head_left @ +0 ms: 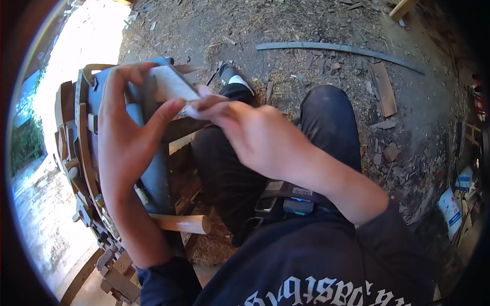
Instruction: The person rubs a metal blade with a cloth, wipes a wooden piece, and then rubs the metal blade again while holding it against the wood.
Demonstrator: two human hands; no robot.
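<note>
A pale flat piece (173,84) with a dark edge is held up at the upper left of the view. My left hand (127,122) grips it, fingers bent over the far side and thumb at its lower edge. Against its right corner my right hand (255,130) has its fingers closed, blurred by motion; whether they pinch the piece or something small is hidden. Below the hands lies a grey-blue surface (154,176), partly covered by my left hand and forearm. A light wooden handle (186,224) sticks out beside my left forearm.
Stacked wood offcuts (71,148) line the left side. Wood chips cover the ground, with a long grey strip (332,47) and a brown board (384,91) on it. My knees are under the hands. A white bag (450,211) stands at the right.
</note>
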